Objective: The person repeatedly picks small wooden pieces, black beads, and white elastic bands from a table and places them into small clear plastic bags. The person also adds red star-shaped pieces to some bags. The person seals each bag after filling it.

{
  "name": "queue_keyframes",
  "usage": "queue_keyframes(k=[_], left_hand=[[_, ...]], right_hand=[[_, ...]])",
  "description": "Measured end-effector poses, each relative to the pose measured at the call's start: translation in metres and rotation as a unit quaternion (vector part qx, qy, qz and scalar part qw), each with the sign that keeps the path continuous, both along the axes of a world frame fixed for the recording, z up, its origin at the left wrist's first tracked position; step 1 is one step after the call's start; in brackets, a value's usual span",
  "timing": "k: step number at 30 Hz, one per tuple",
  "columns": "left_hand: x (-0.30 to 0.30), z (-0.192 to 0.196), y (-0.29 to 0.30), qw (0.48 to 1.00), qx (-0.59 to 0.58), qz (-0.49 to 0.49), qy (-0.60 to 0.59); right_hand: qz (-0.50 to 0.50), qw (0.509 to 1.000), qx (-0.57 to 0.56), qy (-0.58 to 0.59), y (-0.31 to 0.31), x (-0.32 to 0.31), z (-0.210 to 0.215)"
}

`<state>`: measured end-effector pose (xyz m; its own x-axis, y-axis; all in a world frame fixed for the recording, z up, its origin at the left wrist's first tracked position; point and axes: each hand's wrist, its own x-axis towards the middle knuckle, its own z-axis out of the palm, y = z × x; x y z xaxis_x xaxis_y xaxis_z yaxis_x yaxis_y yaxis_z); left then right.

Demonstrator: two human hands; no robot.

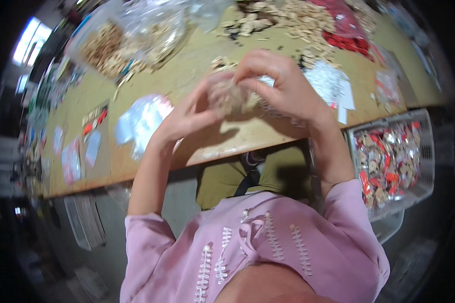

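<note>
Above the near edge of the table, both my hands are raised around a small clear plastic bag with tan pieces showing through it. My left hand curls round the bag's left side, with thumb and fingers against it. From the right, my right hand has its thumb and fingertips pinched together at the bag's upper part. Motion blurs the bag, so its opening and exact contents cannot be made out. Just beyond my hands lies a small heap of tan wooden pieces.
A clear bin of tan pieces stands at the far left. Loose wooden pieces and red pieces lie at the back. Flat clear bags lie left, white papers right. A crate of filled packets stands beside the table.
</note>
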<state>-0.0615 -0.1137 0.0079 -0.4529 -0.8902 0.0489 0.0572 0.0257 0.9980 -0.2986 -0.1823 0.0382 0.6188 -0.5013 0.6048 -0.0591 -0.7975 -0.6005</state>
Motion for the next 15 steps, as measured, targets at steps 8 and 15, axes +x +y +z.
queue_keyframes(k=[8, 15], left_hand=[[-0.035, -0.021, -0.056, 0.994, 0.053, -0.052, -0.081], [-0.090, -0.050, -0.183, 0.906, -0.259, 0.035, -0.333]], right_hand=[[-0.101, 0.980, 0.170, -0.030, 0.046, -0.119, 0.000], [-0.259, 0.952, 0.161, 0.021, 0.044, -0.155, -0.047]])
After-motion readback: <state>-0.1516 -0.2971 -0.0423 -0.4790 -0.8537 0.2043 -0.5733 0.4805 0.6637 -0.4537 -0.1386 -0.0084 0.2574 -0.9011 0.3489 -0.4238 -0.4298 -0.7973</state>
